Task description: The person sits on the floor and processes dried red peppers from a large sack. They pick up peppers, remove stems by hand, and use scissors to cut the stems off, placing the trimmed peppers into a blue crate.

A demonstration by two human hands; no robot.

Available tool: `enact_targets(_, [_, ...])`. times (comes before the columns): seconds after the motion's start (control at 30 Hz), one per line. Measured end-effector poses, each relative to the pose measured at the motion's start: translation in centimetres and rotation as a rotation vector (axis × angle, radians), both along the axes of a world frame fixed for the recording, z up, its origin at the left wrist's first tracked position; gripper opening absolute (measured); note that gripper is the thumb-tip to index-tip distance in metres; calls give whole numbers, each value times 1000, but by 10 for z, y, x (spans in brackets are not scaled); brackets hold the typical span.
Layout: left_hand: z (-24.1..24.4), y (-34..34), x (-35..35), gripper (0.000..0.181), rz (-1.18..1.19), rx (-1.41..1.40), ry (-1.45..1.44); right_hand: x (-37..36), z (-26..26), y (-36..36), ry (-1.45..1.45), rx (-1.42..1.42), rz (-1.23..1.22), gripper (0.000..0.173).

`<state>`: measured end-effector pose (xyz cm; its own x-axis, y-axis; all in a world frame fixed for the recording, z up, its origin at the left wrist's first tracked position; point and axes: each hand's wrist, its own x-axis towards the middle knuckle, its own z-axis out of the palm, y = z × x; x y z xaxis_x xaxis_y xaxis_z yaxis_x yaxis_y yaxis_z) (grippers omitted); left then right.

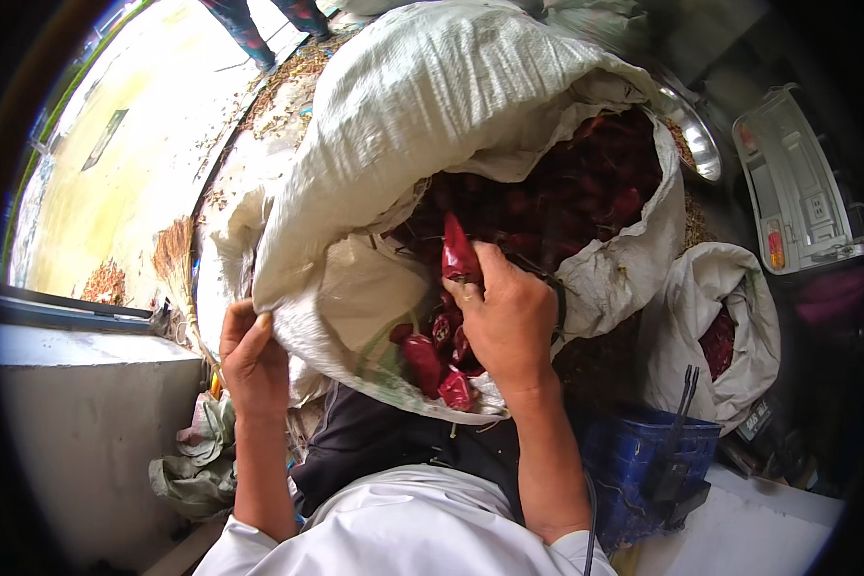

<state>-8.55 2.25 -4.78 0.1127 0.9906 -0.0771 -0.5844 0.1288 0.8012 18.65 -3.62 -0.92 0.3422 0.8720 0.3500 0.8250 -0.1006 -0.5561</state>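
Observation:
A large white woven plastic sack (432,79) lies before me with its mouth toward me, holding many dried red chili peppers (597,180). My left hand (253,353) pinches the edge of white sack cloth at its left side. Over the middle of the opening, my right hand (507,309) grips a single dried red chili pepper (459,248) by its stem end, tip pointing away from me. Below that hand, several more red peppers (423,363) lie in the fold of sack cloth near my lap.
A smaller white sack of red peppers (716,338) stands at right, beside a blue plastic crate (619,461). A metal basin (695,137) sits behind. At left are a straw broom (176,259) and a low wall (101,432). A person's legs (248,29) show at top left.

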Motion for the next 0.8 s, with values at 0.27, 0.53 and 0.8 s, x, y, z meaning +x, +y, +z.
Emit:
enact_targets(0.27, [-4, -14, -3, 19, 204, 191, 964, 18, 4, 7, 141, 260, -107, 30])
enact_targets(0.53, [92, -23, 83, 30, -232, 432, 767, 0, 26, -18, 812, 130, 29, 22])
enact_targets(0.8, [55, -2, 139, 29, -536, 20, 284, -16, 21, -37, 640, 61, 84, 20])
